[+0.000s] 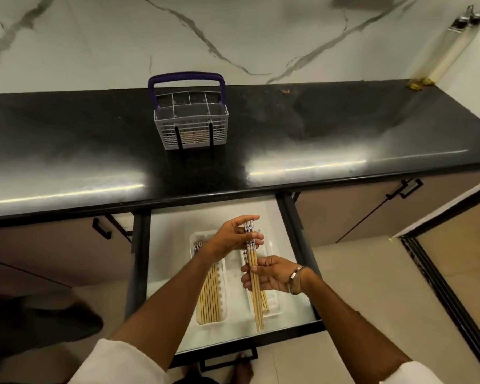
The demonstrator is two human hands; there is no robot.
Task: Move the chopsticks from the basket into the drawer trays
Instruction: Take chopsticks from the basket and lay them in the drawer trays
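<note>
Bamboo-coloured chopsticks with blue-and-white patterned tops, a small bundle [252, 268], sit in both hands above the open drawer [166, 245] in the lower middle of the frame. The left hand [234, 236] curls its fingers around the patterned upper end, thumb on top. The right hand [270, 274], a metal bangle [295, 278] on its wrist, pinches the plain shafts lower down between thumb and fingers. The bundle hangs over the right tray [275, 306], where a few more chopsticks lie. Just to its left in the frame, the left tray [222, 273] holds a fuller row of chopsticks [209, 297], partly hidden under the left forearm. Both trays are white and lie side by side on the drawer's pale floor. In the upper middle, the grey basket [191, 126] with a purple handle stands on the black countertop [330, 128], well apart from the hands; whether anything remains inside is unclear.
</note>
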